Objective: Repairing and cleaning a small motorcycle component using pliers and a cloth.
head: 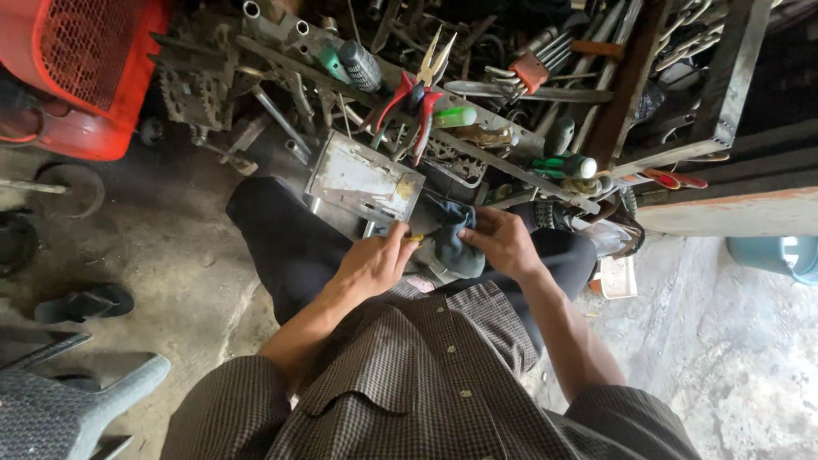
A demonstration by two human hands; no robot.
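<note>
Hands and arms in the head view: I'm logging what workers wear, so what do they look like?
Both hands, the left hand and the right hand, are bare, with no gloves, rings or watch visible. The forearms are bare too. The dark, small-checked button shirt has short sleeves ending near the elbows, over dark trousers.

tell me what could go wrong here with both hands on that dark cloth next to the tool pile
1. The left hand and right hand work the dark cloth close to the grey metal plate; its edge might scrape a knuckle.
2. The red-handled pliers sit loosely atop the crowded tool tray and could slide down toward the hands.
</note>
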